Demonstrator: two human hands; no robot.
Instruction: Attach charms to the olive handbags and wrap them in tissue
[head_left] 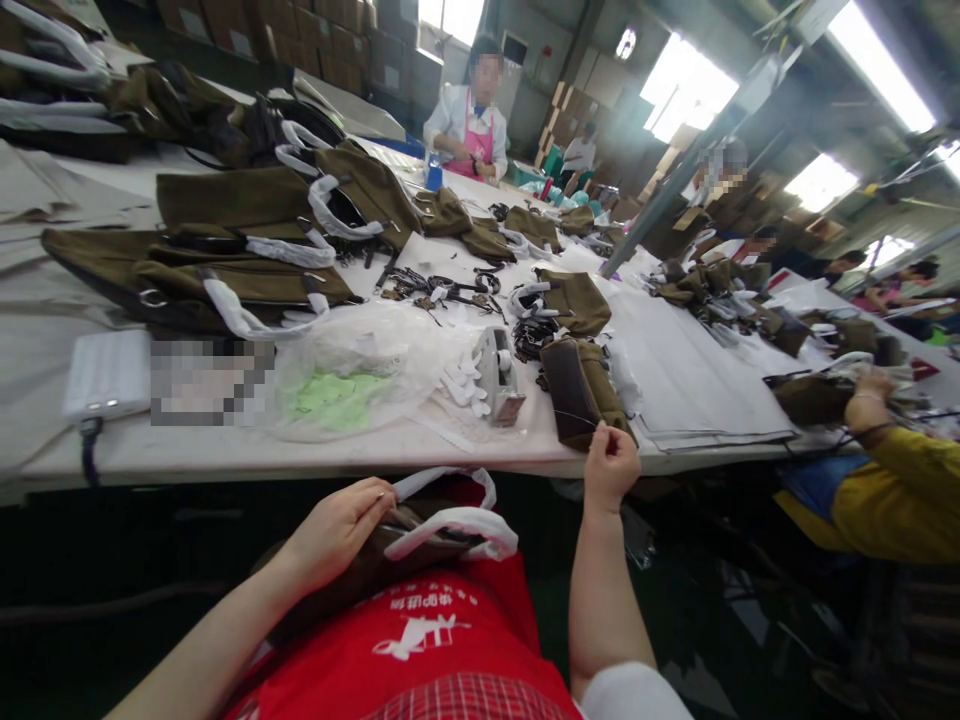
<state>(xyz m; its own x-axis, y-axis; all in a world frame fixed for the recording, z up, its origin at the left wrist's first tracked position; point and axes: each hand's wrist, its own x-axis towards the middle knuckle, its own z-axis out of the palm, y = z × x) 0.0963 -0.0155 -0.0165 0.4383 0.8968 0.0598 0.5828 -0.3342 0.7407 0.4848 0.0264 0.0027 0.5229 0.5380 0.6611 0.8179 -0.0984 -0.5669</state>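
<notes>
A brown handbag (431, 540) with white-wrapped handles rests in my lap against the red apron. My left hand (341, 525) is closed on the bag's top edge, beside the base of a handle. Off to the right, at the table's front edge, my right hand (611, 465) is raised with thumb and forefinger pinched together. A thin pale strand, like a thread, runs leftward from that pinch; where its other end lies I cannot tell. Just behind my right hand is a small olive bag with a dark panel (570, 385), standing on the table.
The white table (420, 455) holds olive bags (240, 280), a plastic bag with green pieces (337, 395), a tape dispenser (499, 375), dark straps (442, 285) and a white power bank (109, 375). A co-worker in yellow (892, 490) sits at right; another in a pink apron (480, 135) stands opposite.
</notes>
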